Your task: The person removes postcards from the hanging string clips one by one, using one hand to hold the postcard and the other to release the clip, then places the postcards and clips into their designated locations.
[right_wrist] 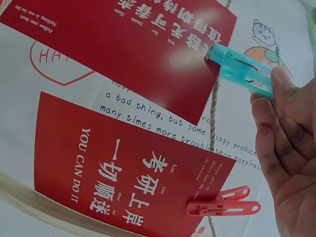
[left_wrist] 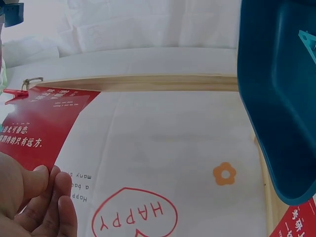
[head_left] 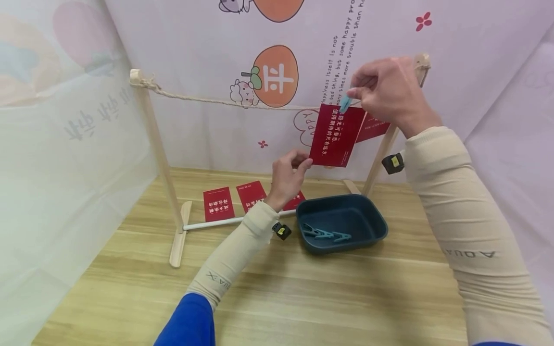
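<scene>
My left hand [head_left: 289,175] pinches the lower left corner of a red card [head_left: 335,137] between thumb and fingers. The card's top edge lies at the twine [head_left: 207,100] strung across a wooden frame. With my right hand [head_left: 387,91] I pinch the tail of a light blue clothespin [right_wrist: 242,69], whose tip is on the card's top edge beside the twine. A second red card [right_wrist: 123,168] hangs from the same twine, held by a red clothespin [right_wrist: 224,203]. In the head view that card is partly hidden behind the first one.
A dark blue bin [head_left: 342,206] holding several teal clothespins [head_left: 324,234] stands on the wooden table [head_left: 303,298]. More red cards [head_left: 218,204] lie behind the frame's white bottom bar [head_left: 216,223]. Wooden posts [head_left: 157,149] rise on both sides, before a printed cloth backdrop.
</scene>
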Demonstrator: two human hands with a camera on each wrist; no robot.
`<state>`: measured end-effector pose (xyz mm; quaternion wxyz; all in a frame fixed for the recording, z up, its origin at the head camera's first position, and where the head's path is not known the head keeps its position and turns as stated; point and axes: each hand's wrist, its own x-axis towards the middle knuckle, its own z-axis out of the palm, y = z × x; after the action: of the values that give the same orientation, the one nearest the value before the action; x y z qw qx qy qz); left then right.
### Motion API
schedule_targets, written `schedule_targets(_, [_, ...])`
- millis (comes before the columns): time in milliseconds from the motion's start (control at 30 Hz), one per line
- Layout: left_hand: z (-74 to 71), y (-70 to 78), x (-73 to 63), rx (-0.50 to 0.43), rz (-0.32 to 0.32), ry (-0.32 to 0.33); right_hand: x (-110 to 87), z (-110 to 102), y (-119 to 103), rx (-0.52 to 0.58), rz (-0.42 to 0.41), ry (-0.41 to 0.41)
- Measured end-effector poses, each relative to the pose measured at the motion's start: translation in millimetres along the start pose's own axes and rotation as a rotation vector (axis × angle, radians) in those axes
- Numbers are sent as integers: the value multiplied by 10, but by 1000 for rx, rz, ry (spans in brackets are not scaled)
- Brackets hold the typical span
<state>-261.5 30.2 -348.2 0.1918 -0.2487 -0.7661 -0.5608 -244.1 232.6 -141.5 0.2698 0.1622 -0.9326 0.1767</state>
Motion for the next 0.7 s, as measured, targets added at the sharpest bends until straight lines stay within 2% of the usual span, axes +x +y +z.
schedule_targets(200, [-6,-24,-27,9,8,-6,-8,-41,25,22,47,43])
schedule_targets(433, [-29,-36,-59,10,4,-15,-59,-75,31,47,37,127])
schedule_targets(567, [-32,-60,-91,4,-10,-20,-92,-97,39,47,26,106])
schedule_targets(700, [-45,-74,-119,0,-30,-25,-132,-112,54,53,-1,49])
